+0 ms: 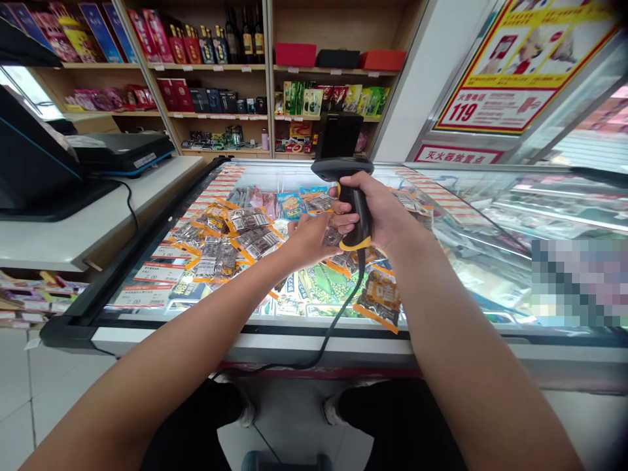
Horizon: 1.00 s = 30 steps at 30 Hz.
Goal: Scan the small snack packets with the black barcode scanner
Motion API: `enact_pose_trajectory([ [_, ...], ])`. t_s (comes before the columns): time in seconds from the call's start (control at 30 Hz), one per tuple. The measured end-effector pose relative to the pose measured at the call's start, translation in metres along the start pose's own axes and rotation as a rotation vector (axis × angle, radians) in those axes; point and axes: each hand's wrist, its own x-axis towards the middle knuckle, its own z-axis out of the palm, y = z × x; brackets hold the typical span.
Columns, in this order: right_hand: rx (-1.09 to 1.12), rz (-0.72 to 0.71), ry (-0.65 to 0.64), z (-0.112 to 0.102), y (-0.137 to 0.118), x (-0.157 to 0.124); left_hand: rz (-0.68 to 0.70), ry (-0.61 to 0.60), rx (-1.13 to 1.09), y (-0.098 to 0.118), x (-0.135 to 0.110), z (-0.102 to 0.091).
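While the right hand (387, 216) is wrapped tight around the grip of a black and yellow barcode scanner (350, 196), the left hand (309, 239) pinches a small snack packet (333, 237) just beside the grip. Both hover above the glass-topped freezer (294, 340), over its packets. A black cable (338, 314) trails from the scanner across the freezer's near rim.

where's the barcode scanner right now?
Head view, centre: the barcode scanner is gripped in the right hand, above the glass-topped freezer, with the left hand beside it holding a snack packet.
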Motion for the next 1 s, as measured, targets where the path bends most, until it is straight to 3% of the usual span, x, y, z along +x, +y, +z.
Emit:
enact_pose_trajectory([
  [0.17,-0.017,-0.034,-0.031,-0.002,-0.001,-0.001,0.009,0.132,-0.39,-0.01,0.007,-0.014],
  [0.3,-0.047,-0.028,-0.043,-0.001,-0.002,-0.004,-0.163,0.391,-0.616,-0.032,0.015,-0.039],
  [0.4,-0.111,0.015,-0.061,0.001,0.001,-0.005,-0.183,0.605,-0.722,-0.051,0.021,-0.057],
  [0.5,-0.177,0.099,-0.082,0.004,0.005,-0.004,-0.209,0.724,-0.745,-0.064,0.024,-0.069],
  [0.7,-0.208,0.166,-0.136,0.005,0.013,0.001,-0.201,0.755,-0.758,-0.068,0.022,-0.076],
  [1.0,-0.216,0.152,-0.158,0.006,0.015,0.001,-0.206,0.756,-0.735,-0.077,0.022,-0.078],
])
